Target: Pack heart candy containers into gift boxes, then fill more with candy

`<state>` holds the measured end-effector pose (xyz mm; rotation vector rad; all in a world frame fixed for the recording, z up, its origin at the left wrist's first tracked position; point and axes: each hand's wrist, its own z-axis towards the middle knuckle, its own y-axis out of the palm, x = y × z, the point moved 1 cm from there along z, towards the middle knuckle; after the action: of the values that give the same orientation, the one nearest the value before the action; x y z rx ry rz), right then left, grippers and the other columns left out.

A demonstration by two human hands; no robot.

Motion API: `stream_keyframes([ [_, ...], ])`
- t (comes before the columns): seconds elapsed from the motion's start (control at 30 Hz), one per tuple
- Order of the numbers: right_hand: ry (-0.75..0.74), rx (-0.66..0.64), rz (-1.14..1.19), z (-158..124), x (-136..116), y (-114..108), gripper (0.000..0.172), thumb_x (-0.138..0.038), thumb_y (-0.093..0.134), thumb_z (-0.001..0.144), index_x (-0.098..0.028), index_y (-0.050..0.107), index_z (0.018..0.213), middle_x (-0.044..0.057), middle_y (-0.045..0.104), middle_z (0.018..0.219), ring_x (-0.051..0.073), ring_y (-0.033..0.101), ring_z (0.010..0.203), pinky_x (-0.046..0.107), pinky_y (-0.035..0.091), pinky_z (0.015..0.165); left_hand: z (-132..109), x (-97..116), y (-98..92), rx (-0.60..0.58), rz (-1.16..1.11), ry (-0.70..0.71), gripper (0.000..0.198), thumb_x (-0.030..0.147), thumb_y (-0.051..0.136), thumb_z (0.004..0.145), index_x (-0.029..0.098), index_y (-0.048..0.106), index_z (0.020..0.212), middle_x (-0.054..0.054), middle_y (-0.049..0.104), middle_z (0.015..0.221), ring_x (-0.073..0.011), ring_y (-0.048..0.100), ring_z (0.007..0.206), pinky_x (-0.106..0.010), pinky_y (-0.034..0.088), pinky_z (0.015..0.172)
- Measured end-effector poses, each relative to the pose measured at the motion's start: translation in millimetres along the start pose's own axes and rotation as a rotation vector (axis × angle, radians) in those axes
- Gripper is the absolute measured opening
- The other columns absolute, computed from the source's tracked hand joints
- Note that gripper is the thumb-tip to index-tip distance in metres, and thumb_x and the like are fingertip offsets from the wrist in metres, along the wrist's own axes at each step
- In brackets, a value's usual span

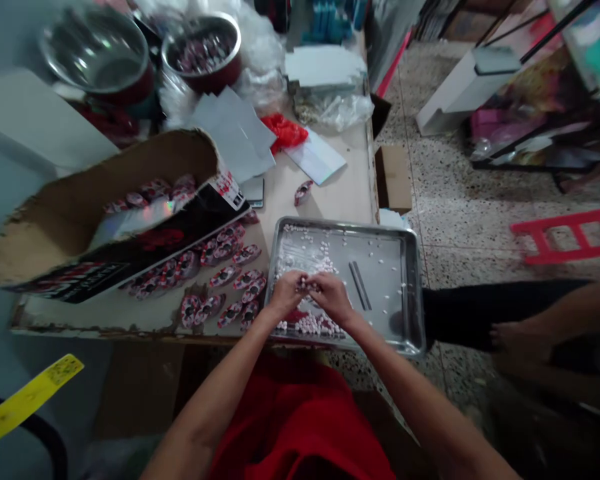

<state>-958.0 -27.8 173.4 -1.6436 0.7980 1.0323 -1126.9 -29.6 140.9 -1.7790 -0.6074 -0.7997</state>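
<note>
A torn brown cardboard box point(105, 200) lies tilted on the table's left, small red-and-white wrapped pieces point(220, 280) spread in rows just beside it. Two round steel bowls point(100, 53) sit at the far left. A red plastic stool point(570, 237) stands on the speckled floor to the right.
</note>
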Motion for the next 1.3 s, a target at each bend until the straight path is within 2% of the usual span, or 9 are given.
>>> stream_keyframes([
  [0.23, 0.400, 0.369, 0.695, -12, 16, -8, 0.032, -0.036, 0.076, 0.073, -0.020, 0.078, 0.100, 0.006, 0.079, 0.093, 0.019, 0.067, 0.077, 0.029, 0.050, 0.069, 14, 3, -14.8, 0.046, -0.133, -0.054, 0.031, 0.012, 0.075, 0.077, 0.020, 0.069, 0.107, -0.005, 0.074, 0.107, -0.0228, 0.069, 0.102, -0.036, 0.055, 0.092],
  [0.33, 0.490, 0.465, 0.507, -22, 34, -21, 0.033, -0.038, 0.070, 0.072, -0.018, 0.077, 0.098, 0.009, 0.079, 0.095, 0.022, 0.070, 0.083, 0.035, 0.053, 0.079, 34, 4, -25.9, 0.115, -0.168, -0.066, 0.035, 0.009, 0.074, 0.076, 0.020, 0.068, 0.108, -0.006, 0.073, 0.111, -0.0230, 0.069, 0.107, -0.037, 0.055, 0.096],
  [0.5, 0.444, 0.226, -0.045, -40, 59, -26, 0.033, -0.038, 0.057, 0.074, -0.021, 0.080, 0.091, 0.010, 0.081, 0.107, 0.029, 0.072, 0.107, 0.045, 0.051, 0.103, 77, 5, -55.8, 0.164, -0.119, 0.083, 0.037, 0.005, 0.074, 0.075, 0.019, 0.067, 0.109, -0.006, 0.070, 0.109, -0.0228, 0.067, 0.104, -0.036, 0.054, 0.096],
  [0.7, 0.470, 0.194, -0.197, -48, 75, -26, 0.045, -0.048, 0.051, 0.079, -0.019, 0.081, 0.096, 0.014, 0.081, 0.108, 0.033, 0.075, 0.105, 0.049, 0.056, 0.098, 148, -3, -107.7, 0.471, 0.096, -0.007, 0.033, 0.008, 0.072, 0.083, 0.019, 0.064, 0.113, -0.011, 0.065, 0.116, -0.0274, 0.061, 0.116, -0.041, 0.049, 0.105],
  [0.93, 0.369, 0.201, -0.258, -60, 74, -15, 0.041, -0.053, 0.055, 0.081, -0.024, 0.080, 0.095, 0.013, 0.081, 0.105, 0.038, 0.076, 0.102, 0.056, 0.059, 0.096, 232, -24, -120.9, 0.313, 0.112, -0.249, 0.034, -0.001, 0.060, 0.087, 0.011, 0.061, 0.118, -0.024, 0.061, 0.129, -0.0320, 0.058, 0.126, -0.049, 0.044, 0.114],
  [1.03, 0.323, 0.215, -0.304, -59, 63, -9, 0.039, -0.054, 0.056, 0.079, -0.028, 0.080, 0.094, 0.012, 0.081, 0.102, 0.039, 0.076, 0.101, 0.058, 0.060, 0.094, 207, -2, -122.7, 0.307, 0.092, -0.226, 0.048, 0.000, 0.067, 0.084, 0.010, 0.059, 0.130, -0.025, 0.060, 0.135, -0.0322, 0.056, 0.131, -0.048, 0.045, 0.116],
  [1.13, 0.342, 0.247, -0.308, -49, 46, -6, 0.041, -0.058, 0.057, 0.079, -0.028, 0.079, 0.097, 0.012, 0.081, 0.106, 0.041, 0.076, 0.098, 0.060, 0.061, 0.089, 133, 37, -157.2, 0.261, 0.104, 0.062, 0.049, 0.008, 0.068, 0.089, 0.021, 0.060, 0.135, -0.017, 0.058, 0.145, -0.0282, 0.055, 0.136, -0.043, 0.048, 0.117],
  [1.2, 0.385, 0.282, -0.268, -37, 23, -4, 0.047, -0.061, 0.058, 0.079, -0.026, 0.078, 0.103, 0.013, 0.081, 0.107, 0.040, 0.077, 0.092, 0.057, 0.063, 0.084, 77, 50, -215.6, 0.327, 0.201, 0.216, 0.029, 0.020, 0.065, 0.096, 0.028, 0.068, 0.124, -0.009, 0.064, 0.141, -0.0253, 0.060, 0.131, -0.041, 0.049, 0.116],
  [1.3, 0.393, 0.344, -0.171, -7, -33, -1, 0.056, -0.066, 0.062, 0.082, -0.023, 0.075, 0.116, 0.014, 0.081, 0.108, 0.035, 0.078, 0.085, 0.049, 0.064, 0.078, 15, 19, -353.3, 0.647, 0.466, -0.035, 0.015, 0.027, 0.071, 0.093, 0.025, 0.071, 0.109, -0.007, 0.073, 0.113, -0.0267, 0.066, 0.111, -0.044, 0.052, 0.106],
])
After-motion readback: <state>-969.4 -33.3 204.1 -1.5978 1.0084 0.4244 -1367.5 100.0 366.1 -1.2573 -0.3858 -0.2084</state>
